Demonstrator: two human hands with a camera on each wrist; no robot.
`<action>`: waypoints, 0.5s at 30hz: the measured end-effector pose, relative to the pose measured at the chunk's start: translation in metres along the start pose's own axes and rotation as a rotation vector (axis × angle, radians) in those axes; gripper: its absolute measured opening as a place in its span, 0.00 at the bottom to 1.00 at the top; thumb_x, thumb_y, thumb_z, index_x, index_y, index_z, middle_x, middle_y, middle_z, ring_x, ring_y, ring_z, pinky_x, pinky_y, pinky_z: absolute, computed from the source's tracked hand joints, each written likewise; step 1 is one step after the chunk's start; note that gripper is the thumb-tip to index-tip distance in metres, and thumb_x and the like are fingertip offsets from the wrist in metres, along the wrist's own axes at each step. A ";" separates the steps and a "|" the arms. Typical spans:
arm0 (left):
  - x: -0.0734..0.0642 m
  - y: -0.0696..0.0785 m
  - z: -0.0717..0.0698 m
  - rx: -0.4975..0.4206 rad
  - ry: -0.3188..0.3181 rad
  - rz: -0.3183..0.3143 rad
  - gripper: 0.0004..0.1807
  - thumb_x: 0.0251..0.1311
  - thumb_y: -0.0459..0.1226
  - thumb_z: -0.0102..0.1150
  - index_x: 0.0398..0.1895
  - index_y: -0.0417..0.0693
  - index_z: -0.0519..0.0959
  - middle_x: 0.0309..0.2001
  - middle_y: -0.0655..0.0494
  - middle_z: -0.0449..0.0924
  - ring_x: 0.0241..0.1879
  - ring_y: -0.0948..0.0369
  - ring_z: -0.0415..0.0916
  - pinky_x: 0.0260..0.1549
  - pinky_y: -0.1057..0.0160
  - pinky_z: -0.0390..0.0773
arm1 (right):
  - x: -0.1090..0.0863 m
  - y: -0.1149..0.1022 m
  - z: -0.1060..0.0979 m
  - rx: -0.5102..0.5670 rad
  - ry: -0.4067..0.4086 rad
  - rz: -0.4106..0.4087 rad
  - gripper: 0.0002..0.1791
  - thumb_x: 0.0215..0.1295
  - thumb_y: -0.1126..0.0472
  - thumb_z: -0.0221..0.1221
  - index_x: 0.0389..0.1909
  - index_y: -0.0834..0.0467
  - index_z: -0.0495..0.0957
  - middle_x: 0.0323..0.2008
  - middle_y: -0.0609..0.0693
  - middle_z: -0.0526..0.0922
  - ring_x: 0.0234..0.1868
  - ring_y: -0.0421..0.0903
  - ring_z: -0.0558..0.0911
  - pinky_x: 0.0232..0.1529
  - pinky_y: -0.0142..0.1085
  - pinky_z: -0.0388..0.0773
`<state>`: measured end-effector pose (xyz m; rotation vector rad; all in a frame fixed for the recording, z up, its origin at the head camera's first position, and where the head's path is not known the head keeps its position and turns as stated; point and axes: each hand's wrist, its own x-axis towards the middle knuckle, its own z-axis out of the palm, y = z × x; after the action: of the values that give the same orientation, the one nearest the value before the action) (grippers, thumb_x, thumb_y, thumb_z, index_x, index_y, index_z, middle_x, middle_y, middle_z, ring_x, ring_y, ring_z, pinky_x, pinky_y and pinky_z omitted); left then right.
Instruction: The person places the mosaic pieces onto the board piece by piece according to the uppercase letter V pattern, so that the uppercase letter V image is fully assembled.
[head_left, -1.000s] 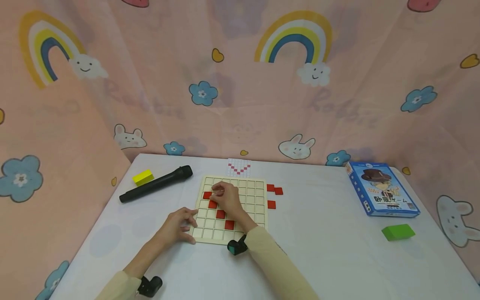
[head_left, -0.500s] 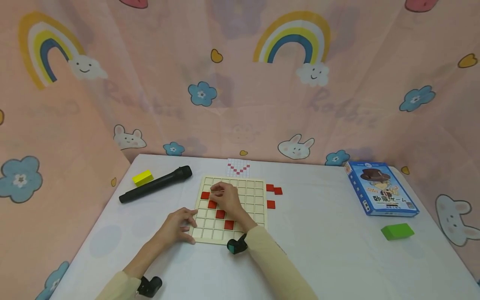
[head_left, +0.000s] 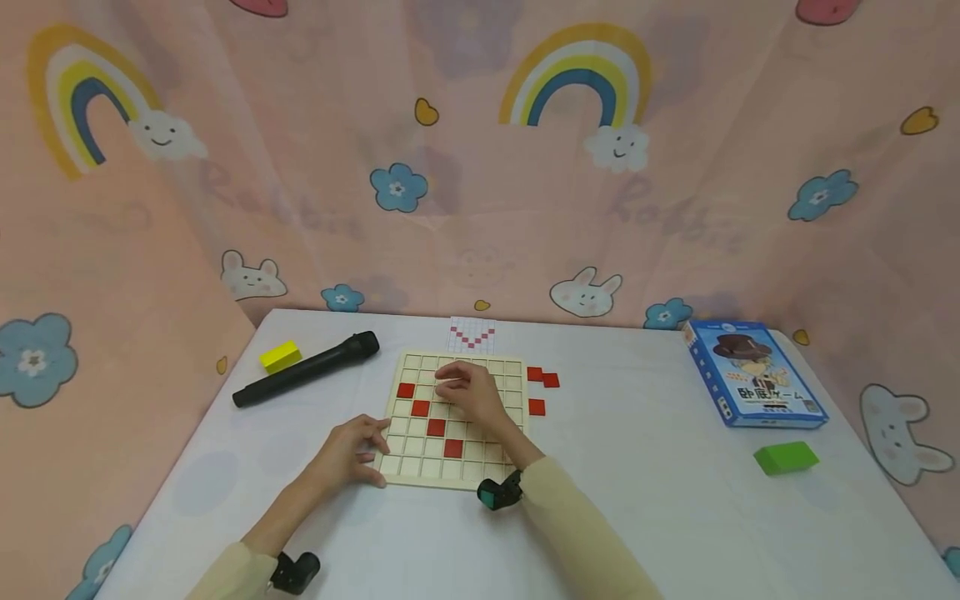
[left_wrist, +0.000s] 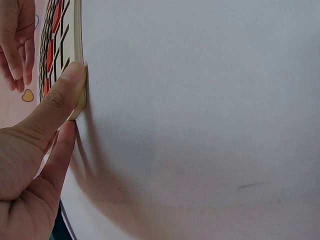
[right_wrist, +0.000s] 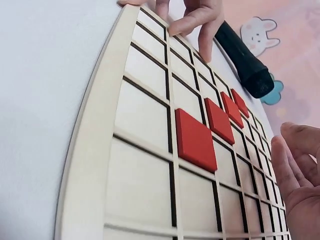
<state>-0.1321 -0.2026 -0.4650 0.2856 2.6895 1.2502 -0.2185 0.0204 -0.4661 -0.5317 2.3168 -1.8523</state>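
A pale wooden grid board (head_left: 420,480) lies on the white table, with several red square tiles (head_left: 436,427) set in its cells in a diagonal line. My left hand (head_left: 348,452) holds the board's near left corner. In the left wrist view its thumb (left_wrist: 65,92) lies along the near edge, and a finger is against the side. Over the board's middle hovers my right hand (head_left: 476,396), its fingers loosely bent and nothing showing between them. The right wrist view has that hand (right_wrist: 302,175) just off the board, apart from the tiles.
Three loose red tiles (head_left: 537,407) lie right of the board. Behind it is a paper pattern card (head_left: 472,336). A black microphone (head_left: 307,368) and yellow block (head_left: 281,357) lie to the left. On the right are a blue game box (head_left: 753,373) and a green block (head_left: 786,457).
My right hand has moved right, away from the red tiles at the upper left of the board, uncovering the tile it partly hid. My left hand keeps its place at the corner.
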 end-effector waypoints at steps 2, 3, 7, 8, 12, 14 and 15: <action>0.000 0.000 0.001 0.003 0.006 -0.004 0.20 0.27 0.26 0.79 0.26 0.43 0.79 0.58 0.39 0.74 0.57 0.42 0.71 0.42 0.65 0.83 | -0.004 0.003 -0.007 0.012 0.004 -0.008 0.12 0.60 0.72 0.61 0.46 0.70 0.78 0.45 0.64 0.82 0.45 0.57 0.83 0.47 0.36 0.82; 0.000 0.001 0.001 0.005 0.009 -0.010 0.20 0.27 0.26 0.79 0.26 0.43 0.79 0.57 0.40 0.74 0.57 0.42 0.71 0.42 0.65 0.83 | -0.006 0.005 -0.011 0.016 0.008 -0.009 0.12 0.60 0.72 0.61 0.46 0.70 0.78 0.45 0.64 0.82 0.45 0.56 0.83 0.47 0.36 0.82; 0.001 0.004 0.001 0.007 0.015 -0.035 0.20 0.27 0.25 0.79 0.26 0.44 0.79 0.58 0.41 0.74 0.57 0.43 0.71 0.42 0.65 0.83 | -0.015 0.011 -0.026 0.018 0.037 -0.007 0.12 0.60 0.72 0.62 0.46 0.68 0.78 0.45 0.63 0.82 0.46 0.55 0.83 0.47 0.34 0.82; 0.001 0.004 0.001 0.009 0.014 -0.036 0.20 0.27 0.25 0.79 0.26 0.44 0.79 0.58 0.41 0.74 0.57 0.43 0.71 0.43 0.65 0.83 | -0.017 0.012 -0.029 0.018 0.051 -0.003 0.12 0.60 0.71 0.62 0.46 0.68 0.78 0.45 0.62 0.82 0.45 0.55 0.83 0.47 0.33 0.82; 0.001 0.005 0.002 0.018 0.016 -0.048 0.20 0.27 0.26 0.79 0.26 0.44 0.79 0.58 0.42 0.74 0.58 0.43 0.70 0.43 0.65 0.83 | -0.024 0.015 -0.043 0.002 0.114 0.018 0.13 0.60 0.70 0.63 0.46 0.67 0.78 0.45 0.61 0.82 0.45 0.54 0.83 0.47 0.31 0.82; 0.001 0.005 0.003 0.019 0.020 -0.054 0.20 0.27 0.25 0.79 0.26 0.44 0.79 0.58 0.42 0.74 0.58 0.43 0.70 0.42 0.65 0.83 | -0.028 0.016 -0.051 -0.003 0.149 0.039 0.13 0.60 0.70 0.63 0.46 0.67 0.79 0.46 0.61 0.82 0.44 0.54 0.83 0.45 0.30 0.82; 0.001 0.005 0.003 0.014 0.022 -0.056 0.20 0.26 0.25 0.79 0.26 0.44 0.79 0.58 0.42 0.74 0.58 0.43 0.70 0.42 0.65 0.83 | -0.029 0.016 -0.055 -0.013 0.166 0.049 0.13 0.60 0.70 0.63 0.46 0.66 0.79 0.46 0.61 0.82 0.45 0.54 0.83 0.45 0.29 0.82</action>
<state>-0.1314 -0.1970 -0.4637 0.1978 2.7063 1.2259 -0.2114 0.0839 -0.4717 -0.3302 2.4222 -1.9284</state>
